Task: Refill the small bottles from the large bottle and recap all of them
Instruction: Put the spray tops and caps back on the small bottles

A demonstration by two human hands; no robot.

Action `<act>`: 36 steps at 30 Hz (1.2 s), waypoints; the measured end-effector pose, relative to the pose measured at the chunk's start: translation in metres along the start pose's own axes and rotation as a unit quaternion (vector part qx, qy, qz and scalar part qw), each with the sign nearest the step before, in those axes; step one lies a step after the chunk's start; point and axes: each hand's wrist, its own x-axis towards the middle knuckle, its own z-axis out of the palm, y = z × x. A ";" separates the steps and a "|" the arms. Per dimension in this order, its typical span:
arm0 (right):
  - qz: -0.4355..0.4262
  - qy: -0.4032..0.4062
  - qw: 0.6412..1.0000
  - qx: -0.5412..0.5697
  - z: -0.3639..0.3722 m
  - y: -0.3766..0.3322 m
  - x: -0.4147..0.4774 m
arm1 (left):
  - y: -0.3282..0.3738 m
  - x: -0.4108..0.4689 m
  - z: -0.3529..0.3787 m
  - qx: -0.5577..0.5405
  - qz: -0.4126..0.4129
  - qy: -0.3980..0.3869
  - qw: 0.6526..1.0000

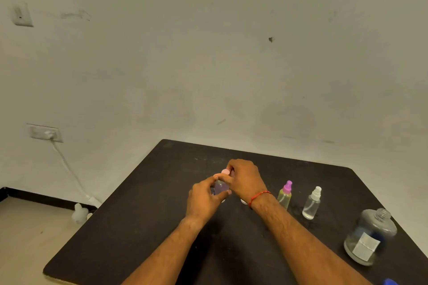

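The left hand [203, 199] gripped a small clear purplish plastic bottle [220, 186] over the dark desk [162, 215], well left of the large uncapped glass bottle [368, 238]. The right hand [245, 178] pinched its round pink cap [225, 171]. Capping or uncapping was unclear; either needed a steady twist with the bottle upright.

Matt dark table [143, 227]; clear glossy plastic large bottle [368, 238]; 2 clear spray bottles [311, 203].

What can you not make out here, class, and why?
Head view.
Fill level of the small bottle: the left hand and right hand cover it.
The blue thing: cut off by the bottom edge.
The white thing: mostly hidden under the right wrist.
Label on the large bottle: too blurred to read.
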 end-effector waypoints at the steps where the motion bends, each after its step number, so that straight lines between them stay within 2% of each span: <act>1: 0.009 0.001 1.000 -0.024 -0.001 -0.001 -0.001 | 0.001 -0.001 0.000 0.001 0.000 0.001 1.000; 3: 0.024 0.008 0.999 -0.032 -0.003 -0.003 -0.004 | 0.004 -0.003 -0.001 0.001 -0.010 0.010 1.000; 5: 0.021 0.017 1.000 0.014 -0.003 -0.002 -0.008 | 0.004 -0.003 -0.001 -0.005 -0.011 0.014 1.000; 10: -0.047 -0.011 0.988 0.144 0.002 0.005 -0.012 | 0.005 -0.004 -0.004 -0.023 -0.001 0.008 1.000; 18: 0.029 0.040 0.993 0.105 0.002 0.007 -0.011 | 0.006 -0.004 -0.002 -0.002 0.003 0.006 1.000; 20: 0.026 0.043 0.988 0.144 0.002 0.008 -0.013 | 0.006 -0.004 -0.003 -0.002 0.003 0.005 1.000; 24: -0.021 -0.014 0.970 0.244 0.006 0.011 -0.015 | 0.008 -0.005 -0.003 -0.023 0.003 0.009 1.000; 29: 0.001 0.029 0.968 0.249 0.010 0.011 -0.015 | 0.009 -0.007 -0.003 -0.011 0.009 0.010 1.000; 32: 0.018 0.059 0.975 0.213 0.009 0.010 -0.016 | 0.008 -0.008 -0.003 -0.009 0.003 0.010 1.000; 36: 0.012 0.049 0.968 0.247 0.007 0.009 -0.019 | 0.007 -0.007 -0.004 -0.008 0.009 0.009 1.000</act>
